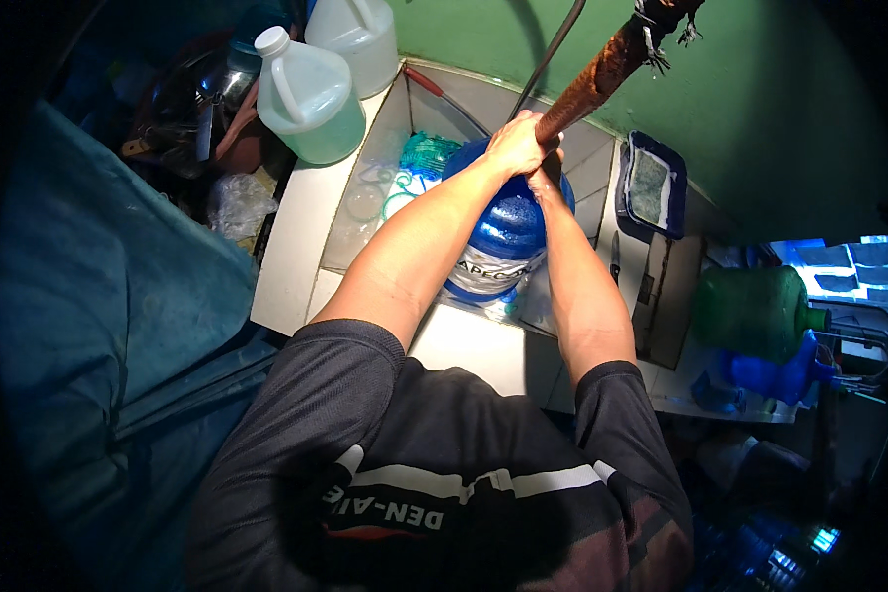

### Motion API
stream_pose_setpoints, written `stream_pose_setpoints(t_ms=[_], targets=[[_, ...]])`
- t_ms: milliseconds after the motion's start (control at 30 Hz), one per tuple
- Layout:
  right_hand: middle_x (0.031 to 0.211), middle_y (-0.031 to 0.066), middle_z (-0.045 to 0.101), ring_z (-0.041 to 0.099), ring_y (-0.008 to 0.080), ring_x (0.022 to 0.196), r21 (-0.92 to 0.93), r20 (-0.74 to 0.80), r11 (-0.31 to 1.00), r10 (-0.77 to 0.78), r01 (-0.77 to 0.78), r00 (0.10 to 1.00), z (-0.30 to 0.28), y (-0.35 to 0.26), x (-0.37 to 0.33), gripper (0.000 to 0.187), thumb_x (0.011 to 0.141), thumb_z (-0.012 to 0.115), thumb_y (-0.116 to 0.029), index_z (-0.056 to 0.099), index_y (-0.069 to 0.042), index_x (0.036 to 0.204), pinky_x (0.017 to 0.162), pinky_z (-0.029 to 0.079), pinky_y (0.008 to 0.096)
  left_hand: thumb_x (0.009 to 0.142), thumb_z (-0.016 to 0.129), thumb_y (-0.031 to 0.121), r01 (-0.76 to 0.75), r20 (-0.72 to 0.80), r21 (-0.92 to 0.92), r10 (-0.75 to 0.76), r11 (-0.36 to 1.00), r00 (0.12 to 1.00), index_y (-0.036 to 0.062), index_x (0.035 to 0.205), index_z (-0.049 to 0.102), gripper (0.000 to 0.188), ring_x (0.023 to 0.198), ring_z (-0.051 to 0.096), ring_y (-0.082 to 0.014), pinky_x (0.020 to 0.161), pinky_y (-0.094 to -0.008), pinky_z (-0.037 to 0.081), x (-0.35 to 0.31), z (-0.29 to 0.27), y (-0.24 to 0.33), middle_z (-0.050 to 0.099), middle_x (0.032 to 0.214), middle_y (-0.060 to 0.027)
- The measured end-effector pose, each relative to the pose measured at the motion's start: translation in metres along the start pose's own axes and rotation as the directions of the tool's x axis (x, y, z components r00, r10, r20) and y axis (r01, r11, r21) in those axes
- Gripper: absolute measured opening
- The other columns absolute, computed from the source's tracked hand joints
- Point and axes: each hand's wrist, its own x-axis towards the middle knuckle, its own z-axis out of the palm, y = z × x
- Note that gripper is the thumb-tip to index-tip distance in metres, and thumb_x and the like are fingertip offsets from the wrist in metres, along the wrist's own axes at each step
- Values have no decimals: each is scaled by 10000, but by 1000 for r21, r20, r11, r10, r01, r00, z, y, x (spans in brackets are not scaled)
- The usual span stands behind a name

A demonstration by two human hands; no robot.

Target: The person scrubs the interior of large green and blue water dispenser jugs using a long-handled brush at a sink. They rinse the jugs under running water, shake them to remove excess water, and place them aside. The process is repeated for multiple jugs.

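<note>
A blue round water jug (508, 229) with a printed silver-white band sits upright in a tiled basin. Above its top, a rust-brown pole (597, 84) with frayed strands near its upper part slants down from the upper right. My left hand (516, 146) is closed around the pole's low end. Just below and to the right, my right hand (547, 179) is closed on it too, close against the jug's top. My hands hide the jug's mouth, so I cannot tell whether the pole goes inside.
White-tiled basin walls (380, 148) surround the jug, with a green net bundle (429, 150) beside it. Two translucent jugs stand left, the nearer one (311, 104) half full. Right are a dark blue tray (654, 187), a knife (615, 255) and a green bottle (755, 311).
</note>
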Motion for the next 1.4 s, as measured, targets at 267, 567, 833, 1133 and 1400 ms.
stream_pose_setpoints(t_ms=[267, 567, 833, 1133, 1400], targets=[[940, 4, 663, 617, 121, 872, 204, -93, 977, -49, 68, 994, -7, 2, -7, 242, 923, 703, -260, 646, -51, 1031, 745, 502, 320, 895, 638, 449, -57, -35, -10, 57, 998, 998, 28, 1042, 654, 446, 1014, 603, -431, 896, -487, 470, -4, 13, 11, 623, 1026, -241], [844, 21, 656, 619, 134, 792, -117, -132, 976, -201, 186, 971, -10, 10, -13, 215, 938, 677, -248, 631, -44, 984, 688, 492, 345, 854, 679, 470, -27, -37, -36, 26, 999, 999, 21, 1061, 639, 496, 1010, 606, -420, 896, -472, 472, -8, 19, 12, 620, 1038, -232], [847, 145, 707, 689, 253, 798, -146, -245, 987, -98, 64, 965, -5, 19, -27, 295, 862, 703, -296, 644, -23, 957, 699, 514, 408, 857, 660, 430, -222, 8, 207, 225, 953, 974, 60, 1024, 622, 408, 982, 608, -396, 861, -456, 486, -35, -22, 29, 622, 999, -200], [1058, 27, 655, 650, 175, 926, 822, 97, 528, 243, -215, 965, 11, -1, -94, 374, 854, 743, -280, 617, -23, 1094, 824, 530, 323, 918, 506, 366, -119, 239, 276, 52, 954, 970, -5, 1034, 573, 394, 762, 689, -424, 706, -529, 551, -79, -45, 52, 689, 818, -245], [856, 44, 694, 658, 127, 791, 155, -188, 988, 29, 1, 982, 7, -71, -91, 289, 715, 788, 39, 665, -8, 972, 758, 549, 298, 765, 778, 137, -161, -138, -559, 100, 814, 985, 135, 1501, 301, 877, 1227, 549, -324, 1006, -449, 465, 6, -103, -31, 481, 1419, -254]])
